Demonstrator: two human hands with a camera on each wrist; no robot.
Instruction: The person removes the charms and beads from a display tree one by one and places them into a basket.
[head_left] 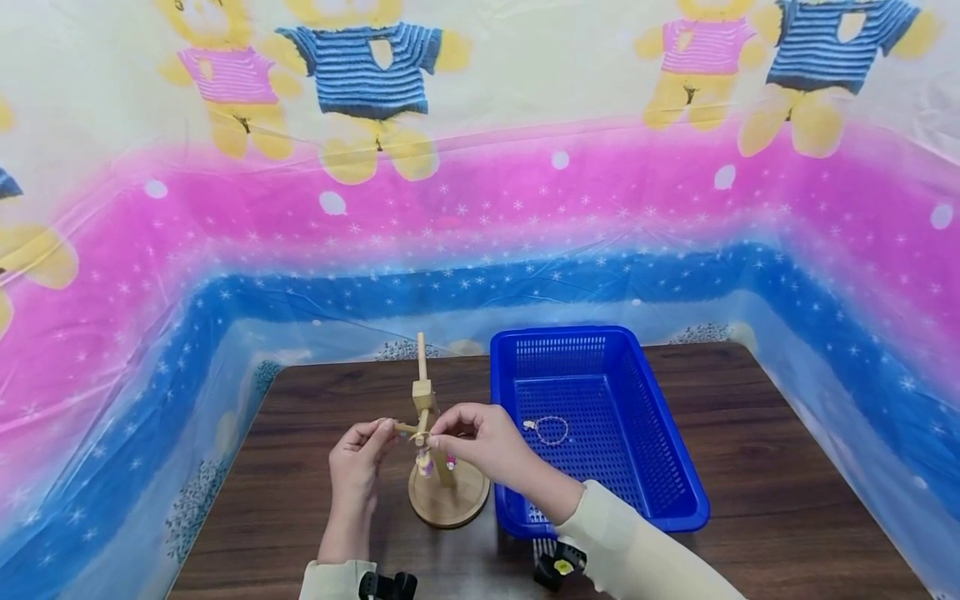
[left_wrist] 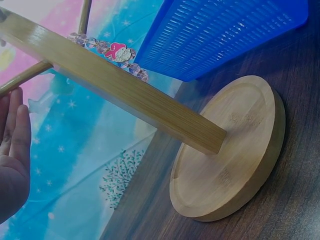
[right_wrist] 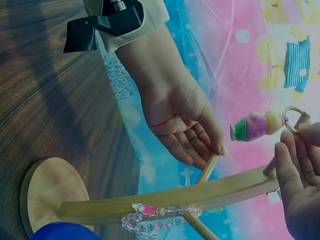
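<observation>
A wooden peg stand (head_left: 447,498) with a round base stands at the middle of the table. My left hand (head_left: 356,462) pinches the tip of one side peg (right_wrist: 209,166) between thumb and fingers. At the end of another peg, my right hand (head_left: 483,433) pinches the metal ring of a keychain (right_wrist: 294,110); the ring loops round the peg's tip. From that ring hangs a small figure charm (right_wrist: 256,127) in yellow, purple and green. A beaded bracelet (left_wrist: 102,47) with a pink charm hangs on a further peg.
Right of the stand is a blue plastic basket (head_left: 660,417) with perforated walls. Inside it lies another beaded bracelet (head_left: 552,430) with a pale charm. A printed cloth (head_left: 525,275) with bears surrounds the dark wooden table (head_left: 757,467).
</observation>
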